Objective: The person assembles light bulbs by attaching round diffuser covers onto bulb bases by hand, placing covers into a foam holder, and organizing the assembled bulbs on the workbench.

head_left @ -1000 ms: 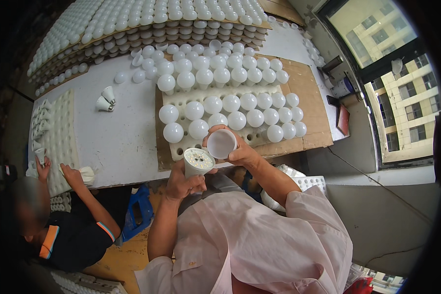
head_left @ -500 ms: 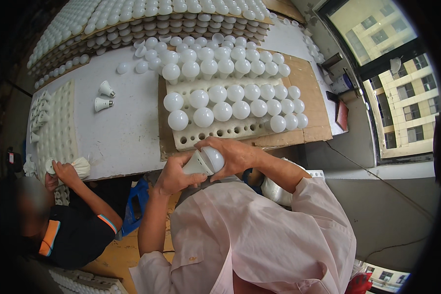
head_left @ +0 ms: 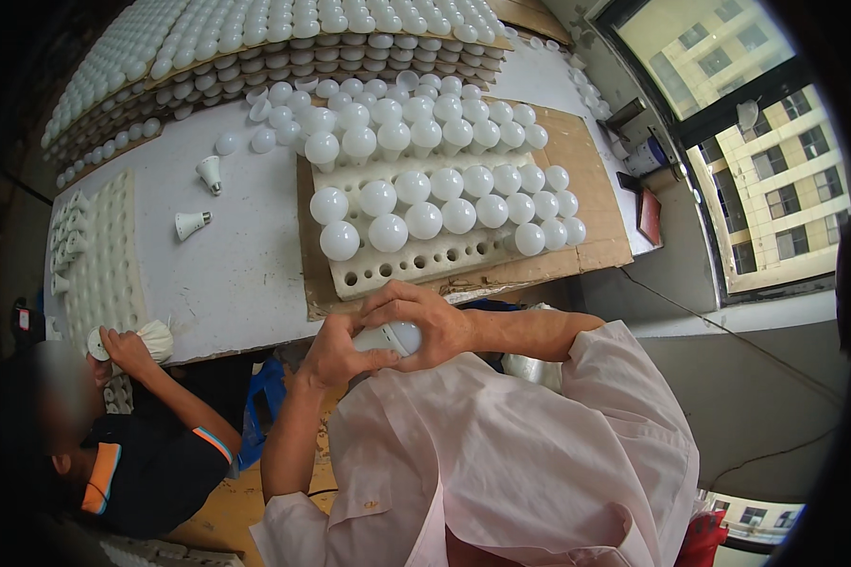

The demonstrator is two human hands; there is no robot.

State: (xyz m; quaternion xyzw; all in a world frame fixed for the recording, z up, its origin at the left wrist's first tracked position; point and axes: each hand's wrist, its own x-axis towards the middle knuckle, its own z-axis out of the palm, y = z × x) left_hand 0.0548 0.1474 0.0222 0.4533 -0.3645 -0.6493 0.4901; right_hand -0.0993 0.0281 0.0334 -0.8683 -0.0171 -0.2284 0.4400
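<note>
In front of my chest, just off the table's near edge, I hold an LED light bulb [head_left: 386,338] between both hands. My left hand [head_left: 331,352] is closed around its white tapered body. Wrapped over the round milky dome is my right hand [head_left: 430,321], and its fingers hide much of the dome. Right beyond my hands lies a pale foam tray [head_left: 397,280] with rows of holes; several domed bulbs [head_left: 424,221] stand upright in it. The nearest row of holes is mostly unfilled.
Two bulb bodies without domes [head_left: 193,224] lie on the white table [head_left: 246,246]. Loose domes [head_left: 263,140] and stacked layers of domes [head_left: 255,33] are behind. At left, a co-worker's hands [head_left: 128,348] hold a white piece beside another foam tray [head_left: 104,255]. A window [head_left: 775,180] is at right.
The dome, tilted with a gap against the body before, now sits in line with it. My right hand has closed further over the dome. The two loose bulb bodies have shifted apart.
</note>
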